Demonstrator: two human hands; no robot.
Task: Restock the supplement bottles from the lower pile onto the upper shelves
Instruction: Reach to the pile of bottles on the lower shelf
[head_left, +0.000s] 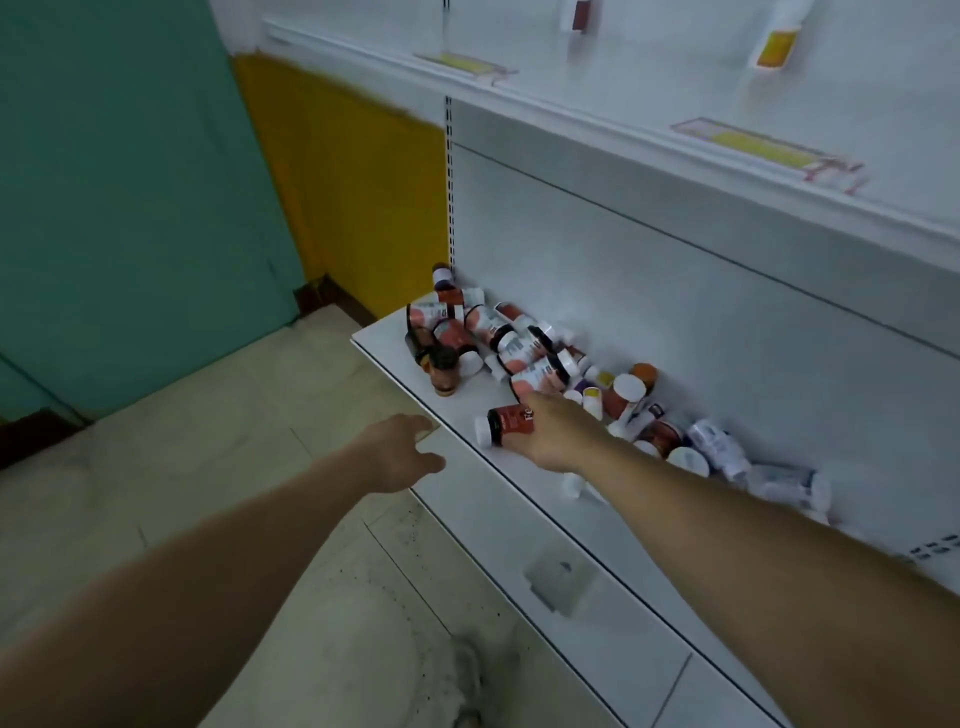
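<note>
A pile of supplement bottles (493, 338) lies scattered along the back of the white bottom shelf (467, 483), most on their sides. My right hand (556, 436) rests over a dark red bottle with a white cap (506, 423) lying near the shelf's front edge, fingers wrapped around its body. My left hand (402, 452) hovers just in front of the shelf edge, fingers apart, holding nothing. On the upper shelf (571, 109) stand a brown-labelled bottle (581, 14) and a yellow-labelled bottle (776, 47).
A brown bottle (444, 371) stands upright at the pile's left end. Price tags (769, 148) hang on the upper shelf rail. A green and yellow wall (208, 182) stands to the left, with tiled floor (208, 441) below.
</note>
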